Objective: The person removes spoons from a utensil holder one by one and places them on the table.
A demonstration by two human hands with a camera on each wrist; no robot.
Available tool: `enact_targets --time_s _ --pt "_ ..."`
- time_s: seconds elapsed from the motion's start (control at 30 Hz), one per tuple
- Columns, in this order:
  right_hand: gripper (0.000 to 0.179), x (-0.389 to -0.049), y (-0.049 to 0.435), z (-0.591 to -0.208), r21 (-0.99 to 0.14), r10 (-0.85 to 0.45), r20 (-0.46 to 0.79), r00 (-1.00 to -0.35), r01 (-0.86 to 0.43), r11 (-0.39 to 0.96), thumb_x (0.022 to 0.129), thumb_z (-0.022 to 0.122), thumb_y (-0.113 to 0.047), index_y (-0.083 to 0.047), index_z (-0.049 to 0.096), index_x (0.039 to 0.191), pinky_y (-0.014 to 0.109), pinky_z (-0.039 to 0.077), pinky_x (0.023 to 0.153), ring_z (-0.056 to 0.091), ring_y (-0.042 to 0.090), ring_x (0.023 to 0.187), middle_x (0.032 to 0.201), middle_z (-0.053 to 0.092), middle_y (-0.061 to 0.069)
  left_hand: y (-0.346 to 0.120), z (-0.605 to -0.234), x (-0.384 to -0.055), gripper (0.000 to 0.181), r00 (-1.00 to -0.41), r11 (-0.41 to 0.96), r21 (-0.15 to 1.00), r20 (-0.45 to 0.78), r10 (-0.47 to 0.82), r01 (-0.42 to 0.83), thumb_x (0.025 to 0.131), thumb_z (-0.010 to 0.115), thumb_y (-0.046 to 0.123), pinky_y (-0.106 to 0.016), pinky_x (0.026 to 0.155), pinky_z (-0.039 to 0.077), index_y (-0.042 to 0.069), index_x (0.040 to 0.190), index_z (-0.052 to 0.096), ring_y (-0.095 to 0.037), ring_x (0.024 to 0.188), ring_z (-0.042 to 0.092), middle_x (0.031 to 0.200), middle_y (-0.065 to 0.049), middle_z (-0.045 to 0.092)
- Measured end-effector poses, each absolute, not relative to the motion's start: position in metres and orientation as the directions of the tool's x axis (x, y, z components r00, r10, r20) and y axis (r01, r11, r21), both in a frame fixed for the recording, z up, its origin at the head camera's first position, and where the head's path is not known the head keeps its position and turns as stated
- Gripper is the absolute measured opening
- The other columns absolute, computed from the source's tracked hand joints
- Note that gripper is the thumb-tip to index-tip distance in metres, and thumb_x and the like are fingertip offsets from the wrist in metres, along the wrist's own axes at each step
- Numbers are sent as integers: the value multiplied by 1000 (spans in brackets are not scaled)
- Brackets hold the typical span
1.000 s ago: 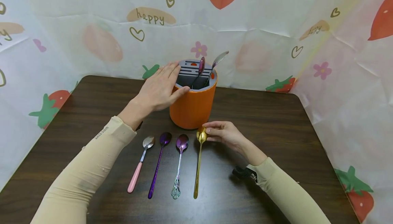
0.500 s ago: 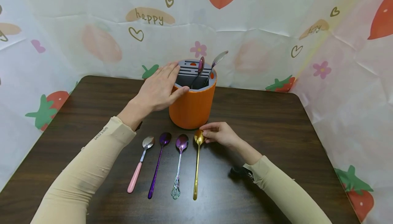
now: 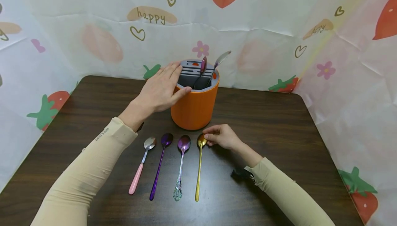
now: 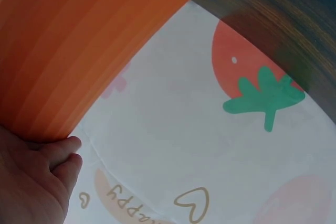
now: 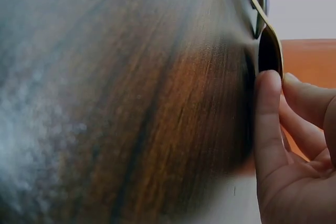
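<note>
My left hand [image 3: 162, 86] rests on the rim of an orange cylindrical utensil holder [image 3: 193, 110], fingers straight across its left side and thumb along the front. In the left wrist view the orange wall fills the upper left. My right hand [image 3: 225, 137] pinches the bowl end of a gold spoon [image 3: 199, 171] between thumb and index finger; the right wrist view shows both fingertips at the bowl's edge [image 5: 270, 51]. The gold spoon lies rightmost in a row, handle toward me. Beside it are a purple-bowled spoon [image 3: 184, 144] with an ornate handle, a purple spoon [image 3: 157, 171] and a pink-handled spoon [image 3: 136, 177].
Two spoons stand in the holder bowl-up, one with a purple bowl [image 3: 203, 66] and one silver [image 3: 222, 58]. The holder's grey top insert [image 3: 198, 71] has slots. Behind the dark wooden table [image 3: 263, 115] hangs a strawberry-print cloth [image 3: 263, 12].
My right hand and the bowl end of the gold spoon have shifted slightly toward me and a little left. My left hand has stayed on the holder.
</note>
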State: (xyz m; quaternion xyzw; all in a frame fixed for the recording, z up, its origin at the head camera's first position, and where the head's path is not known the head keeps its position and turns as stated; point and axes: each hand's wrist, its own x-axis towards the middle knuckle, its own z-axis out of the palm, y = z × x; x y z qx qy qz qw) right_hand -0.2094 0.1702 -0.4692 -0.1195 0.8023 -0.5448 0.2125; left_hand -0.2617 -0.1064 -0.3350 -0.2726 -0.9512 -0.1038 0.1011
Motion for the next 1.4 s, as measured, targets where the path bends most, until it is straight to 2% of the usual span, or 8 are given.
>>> enact_targets --time_s 0.23,0.47,0.93,1.17,1.4 --pt "18 -209 169 -469 -890 -374 -161 -913 -29 455 98 72 -5 6 76 111 32 63 67 72 17 69 88 77 13 -106 -335 -262 93 -831 829 147 249 498 540 105 36 68 -48 129 13 -4 163 25 -34 159 17 172 -18 20" --pt "18 -208 168 -468 -874 -353 -151 -923 -42 485 99 72 -8 4 76 112 32 63 68 73 17 70 91 77 12 -106 -334 -262 93 -833 830 146 244 496 538 105 36 68 -48 129 13 -4 163 25 -33 159 17 172 -18 19" --pt "25 -206 168 -468 -929 -335 -202 -920 72 363 97 68 6 13 68 122 33 64 70 72 15 71 101 70 19 -106 -334 -262 92 -833 829 151 247 495 538 105 37 68 -50 129 15 -3 163 25 -34 159 16 172 -17 18" --pt "25 -205 170 -469 -930 -337 -175 -925 43 364 97 68 5 11 69 121 34 64 71 73 18 73 103 71 19 -106 -334 -262 93 -834 830 154 248 493 537 105 36 68 -50 129 15 -3 163 25 -33 159 16 172 -18 19" --pt "31 -202 178 -455 -946 -311 -101 -945 -6 325 99 69 -1 9 66 128 40 64 79 73 26 89 116 71 24 -106 -334 -261 93 -837 831 157 238 492 533 105 35 69 -49 129 13 -3 163 24 -33 160 15 172 -17 18"
